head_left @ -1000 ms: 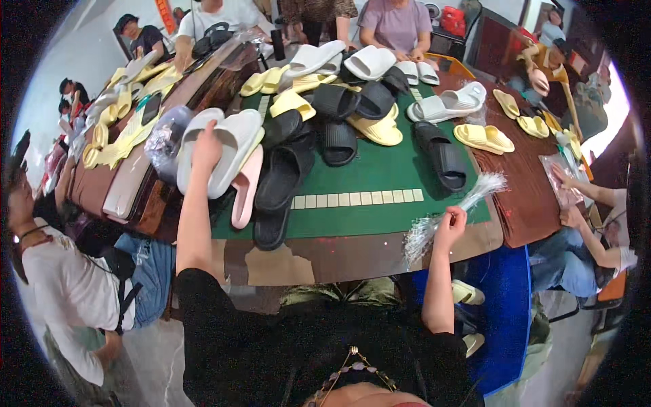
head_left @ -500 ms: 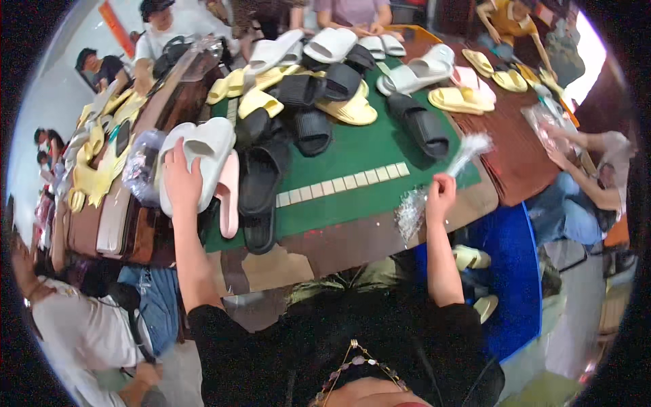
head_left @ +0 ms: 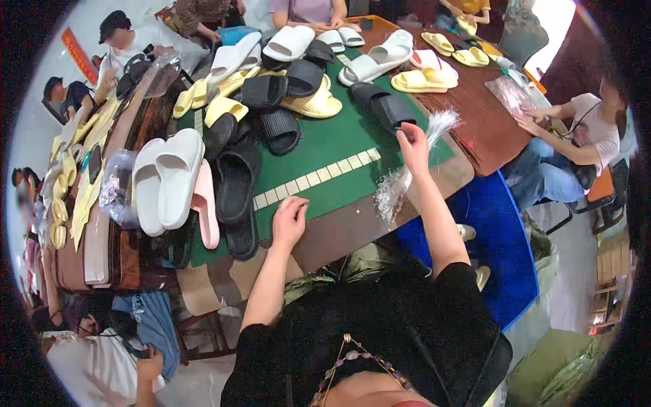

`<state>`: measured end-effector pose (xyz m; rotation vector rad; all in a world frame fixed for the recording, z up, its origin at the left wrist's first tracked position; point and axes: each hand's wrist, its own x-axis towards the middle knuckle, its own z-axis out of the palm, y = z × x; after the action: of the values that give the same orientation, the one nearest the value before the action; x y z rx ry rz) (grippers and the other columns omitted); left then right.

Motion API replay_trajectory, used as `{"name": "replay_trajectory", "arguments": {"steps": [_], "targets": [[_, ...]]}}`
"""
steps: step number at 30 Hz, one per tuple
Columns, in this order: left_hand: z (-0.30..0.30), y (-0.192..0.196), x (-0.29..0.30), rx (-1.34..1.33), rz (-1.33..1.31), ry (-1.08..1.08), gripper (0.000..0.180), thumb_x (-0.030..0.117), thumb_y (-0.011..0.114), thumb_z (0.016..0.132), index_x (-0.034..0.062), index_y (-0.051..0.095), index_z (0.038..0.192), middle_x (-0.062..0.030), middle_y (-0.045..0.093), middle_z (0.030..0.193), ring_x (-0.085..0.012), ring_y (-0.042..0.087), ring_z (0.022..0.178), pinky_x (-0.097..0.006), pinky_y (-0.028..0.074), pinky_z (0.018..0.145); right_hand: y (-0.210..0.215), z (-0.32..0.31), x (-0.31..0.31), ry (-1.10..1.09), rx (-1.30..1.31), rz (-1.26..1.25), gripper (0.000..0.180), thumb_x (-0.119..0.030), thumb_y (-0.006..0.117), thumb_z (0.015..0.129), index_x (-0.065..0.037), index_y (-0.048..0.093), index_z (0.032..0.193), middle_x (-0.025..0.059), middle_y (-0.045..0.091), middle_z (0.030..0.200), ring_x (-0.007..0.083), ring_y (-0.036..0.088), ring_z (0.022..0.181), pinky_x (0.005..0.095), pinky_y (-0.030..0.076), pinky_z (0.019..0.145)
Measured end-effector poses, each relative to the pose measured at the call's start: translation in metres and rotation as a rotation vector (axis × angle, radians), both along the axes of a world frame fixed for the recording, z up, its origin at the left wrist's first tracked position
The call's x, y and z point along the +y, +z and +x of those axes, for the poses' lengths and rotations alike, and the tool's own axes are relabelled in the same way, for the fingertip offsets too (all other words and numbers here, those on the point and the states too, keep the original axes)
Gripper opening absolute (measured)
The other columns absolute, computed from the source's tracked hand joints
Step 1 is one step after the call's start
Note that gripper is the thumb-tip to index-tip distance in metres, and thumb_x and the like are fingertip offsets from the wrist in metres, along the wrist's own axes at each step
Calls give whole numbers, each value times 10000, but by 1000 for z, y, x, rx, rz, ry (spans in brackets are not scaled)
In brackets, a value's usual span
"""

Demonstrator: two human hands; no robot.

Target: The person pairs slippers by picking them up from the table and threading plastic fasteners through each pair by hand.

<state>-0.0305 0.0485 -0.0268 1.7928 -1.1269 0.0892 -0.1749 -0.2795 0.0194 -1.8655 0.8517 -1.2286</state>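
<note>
My left hand (head_left: 290,220) rests with curled fingers and nothing in it on the near edge of the green mat (head_left: 325,146), beside a row of pale tiles (head_left: 315,178). My right hand (head_left: 413,146) is raised over the mat's right edge and pinches a bundle of thin clear plastic strands (head_left: 407,173) that spreads out above and below the fingers. Just beyond the right hand lie two black slippers (head_left: 383,105). A stacked pair of white slippers (head_left: 166,180) and a pink one (head_left: 205,207) lie at the mat's left end.
Black, white and yellow slippers (head_left: 298,74) are heaped over the far half of the table. A person in a white top (head_left: 586,129) sits at the right by a clear plastic bag (head_left: 512,91). More people sit at the far side and at the left. A blue cloth (head_left: 498,244) hangs below the table's right corner.
My left hand has let go of the white slippers at the left and come back to the mat's near edge. My right hand has lifted the strand bundle higher over the mat.
</note>
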Motion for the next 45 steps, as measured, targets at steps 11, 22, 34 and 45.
{"name": "replay_trajectory", "arguments": {"steps": [11,22,34,45], "targets": [[2,-4,4,146,42,54,88,79,600,864,32,654,917,-115,625,878,-261,618,738,-335,490,650,-6,29,-17,546,-779,1025,530,-61,668,833,-88,381,1277,83,591,916,247,638,856,303,507,642],[9,5,18,391,-451,-88,854,571,569,850,-3,311,1427,-165,463,1346,-266,468,1216,-367,364,1011,60,11,216,1571,122,989,602,-118,635,880,-68,375,1421,119,478,1366,202,631,982,292,526,787],[17,0,18,269,-87,198,570,77,640,806,19,445,1338,-186,506,1296,-315,469,1227,-384,344,1042,-5,140,-54,353,-23,338,346,-142,670,788,-40,635,1116,72,668,1061,169,614,915,305,493,811],[10,9,14,314,-9,233,547,86,629,805,9,453,1317,-169,577,1209,-276,555,1141,-361,411,977,-15,248,-226,16,221,-206,714,-259,742,703,19,444,1289,243,522,1235,377,505,1163,429,407,997]]}}
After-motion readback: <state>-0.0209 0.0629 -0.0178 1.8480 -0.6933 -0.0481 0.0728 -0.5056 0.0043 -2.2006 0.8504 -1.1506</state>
